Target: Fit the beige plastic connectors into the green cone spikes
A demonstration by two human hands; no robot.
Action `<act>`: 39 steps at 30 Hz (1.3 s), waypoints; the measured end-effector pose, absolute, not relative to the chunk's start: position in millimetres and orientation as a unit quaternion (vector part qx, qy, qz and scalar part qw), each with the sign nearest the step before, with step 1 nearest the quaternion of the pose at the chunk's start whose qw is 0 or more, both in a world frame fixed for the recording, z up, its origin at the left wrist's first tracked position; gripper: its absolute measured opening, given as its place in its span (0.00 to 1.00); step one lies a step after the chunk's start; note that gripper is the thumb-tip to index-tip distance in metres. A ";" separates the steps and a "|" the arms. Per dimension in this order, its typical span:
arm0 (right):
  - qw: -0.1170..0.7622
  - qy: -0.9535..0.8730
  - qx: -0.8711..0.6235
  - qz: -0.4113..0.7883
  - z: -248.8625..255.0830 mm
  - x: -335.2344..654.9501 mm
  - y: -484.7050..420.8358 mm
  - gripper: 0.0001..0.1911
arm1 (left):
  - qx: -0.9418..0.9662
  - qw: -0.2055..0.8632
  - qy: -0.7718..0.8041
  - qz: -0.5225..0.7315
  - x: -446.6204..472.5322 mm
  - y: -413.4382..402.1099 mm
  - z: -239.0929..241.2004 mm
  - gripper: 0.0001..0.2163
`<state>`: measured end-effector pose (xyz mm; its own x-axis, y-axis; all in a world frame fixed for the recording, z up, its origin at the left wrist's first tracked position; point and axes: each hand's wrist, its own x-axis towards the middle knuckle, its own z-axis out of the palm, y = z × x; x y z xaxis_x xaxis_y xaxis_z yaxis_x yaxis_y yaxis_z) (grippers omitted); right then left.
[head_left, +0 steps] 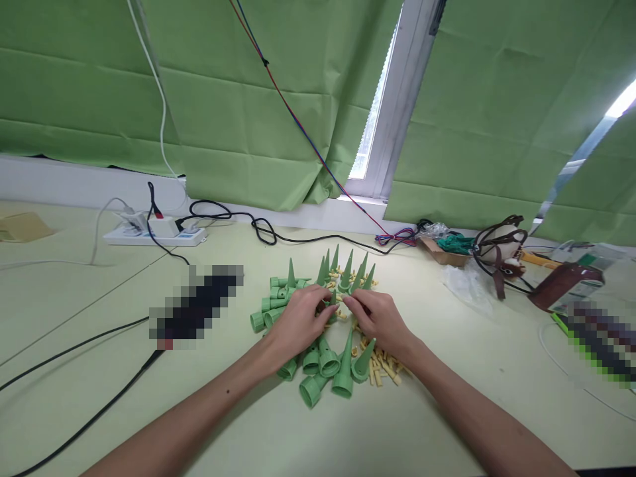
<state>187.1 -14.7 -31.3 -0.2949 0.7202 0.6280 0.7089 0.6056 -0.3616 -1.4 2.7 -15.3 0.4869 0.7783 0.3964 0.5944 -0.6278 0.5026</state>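
Observation:
My left hand [299, 322] and my right hand [379, 320] meet over a pile of green plastic cones [328, 371] on a pale green table [99, 371]. The left fingers pinch a green cone [332, 299] between the two hands. My right fingertips are closed in a pinch right beside it, on something too small to make out. Several cones [348, 268] stand upright just beyond the hands. More lie on their sides to the left [271, 308] and in front. Small beige pegs [383, 366] are scattered under and to the right of my right hand.
A white power strip [154, 233] with plugs lies at the back left, with black cables [258, 228] trailing across the table. At the right are a cardboard tray [440, 252], a clear plastic bag [464, 281], a strapped round object [499, 248] and a brown box [559, 285]. Green curtains [238, 99] hang behind.

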 end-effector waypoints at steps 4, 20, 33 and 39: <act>0.391 -0.806 -0.444 0.007 -31.2 186.9 -14.9 0.21 | 0.854 0.148 0.402 0.294 -0.7 2.1 -14.3 0.10; 0.376 -0.810 -0.449 0.016 -31.0 185.5 -16.8 0.19 | 0.798 0.198 0.427 0.376 -3.2 -1.6 1.3 0.11; 0.333 -0.823 -0.459 0.013 -31.9 186.7 -17.6 0.09 | 0.848 0.097 0.454 0.255 -8.6 4.0 -11.4 0.05; 0.291 -0.832 -0.472 0.012 -31.4 184.6 -17.5 0.07 | 0.870 0.041 0.441 0.215 -9.0 1.5 -12.3 0.06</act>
